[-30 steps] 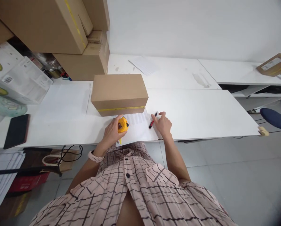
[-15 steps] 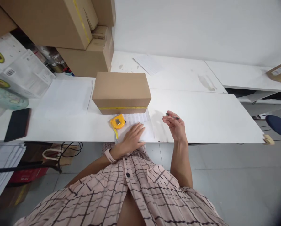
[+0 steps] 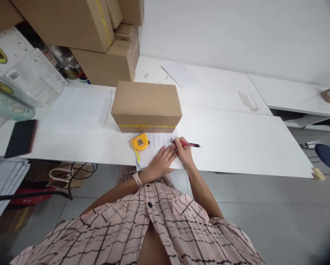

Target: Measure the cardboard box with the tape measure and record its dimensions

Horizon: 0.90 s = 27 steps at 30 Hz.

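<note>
A printed sheet of paper (image 3: pixel 156 141) lies at the near edge of the white table (image 3: pixel 237 140). My left hand (image 3: pixel 161 162) rests flat on the sheet, fingers spread. My right hand (image 3: pixel 183 151) grips a red pen (image 3: pixel 188 144) with its tip on the paper. A yellow tape measure (image 3: pixel 140 142) sits on the sheet just left of my left hand. A closed cardboard box (image 3: pixel 146 106) with a yellow tape strip stands right behind the paper.
A black phone (image 3: pixel 20 138) lies at the table's left end. Large cardboard boxes (image 3: pixel 104 44) and white printed cartons (image 3: pixel 29 77) are stacked at the back left. Loose paper (image 3: pixel 180 74) lies farther back. A blue stool (image 3: pixel 329 156) stands at the right.
My left hand let go of the tape measure and moved right onto the sheet. My right hand picked up the pen, lifted it, then brought it down to the paper.
</note>
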{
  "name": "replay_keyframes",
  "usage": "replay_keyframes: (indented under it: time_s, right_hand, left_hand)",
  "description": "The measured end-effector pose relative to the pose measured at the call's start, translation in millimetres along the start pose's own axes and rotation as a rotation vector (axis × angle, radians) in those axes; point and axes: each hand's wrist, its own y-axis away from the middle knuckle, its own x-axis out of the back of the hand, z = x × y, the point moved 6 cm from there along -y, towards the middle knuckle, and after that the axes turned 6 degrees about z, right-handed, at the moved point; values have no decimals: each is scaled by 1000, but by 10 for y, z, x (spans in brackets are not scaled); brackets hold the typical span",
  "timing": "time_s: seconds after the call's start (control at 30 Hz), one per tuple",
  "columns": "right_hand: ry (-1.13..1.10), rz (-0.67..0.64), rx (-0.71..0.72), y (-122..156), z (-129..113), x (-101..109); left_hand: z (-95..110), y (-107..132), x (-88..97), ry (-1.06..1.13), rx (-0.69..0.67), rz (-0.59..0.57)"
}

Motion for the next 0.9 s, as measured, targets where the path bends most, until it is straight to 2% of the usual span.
replay_keyframes:
  time_s: [0.1,0.27,0.47,0.63,0.9]
  right_hand:
    - [15,72,28,-8,22,50]
    - [42,34,10,-20,65,39]
    - [131,142,44,-44,101,86]
    - [164,140,85,-47,85,66]
    - [191,139,77,-59,120,52]
  left_hand:
    - [-2,4,5,11,0,-13]
    - [-21,15,-2,55,1,20]
    - [-32,14,-36,109,6,25]
    - [-23,11,-17,69,0,26]
    - [-11,11,3,21,-7,29]
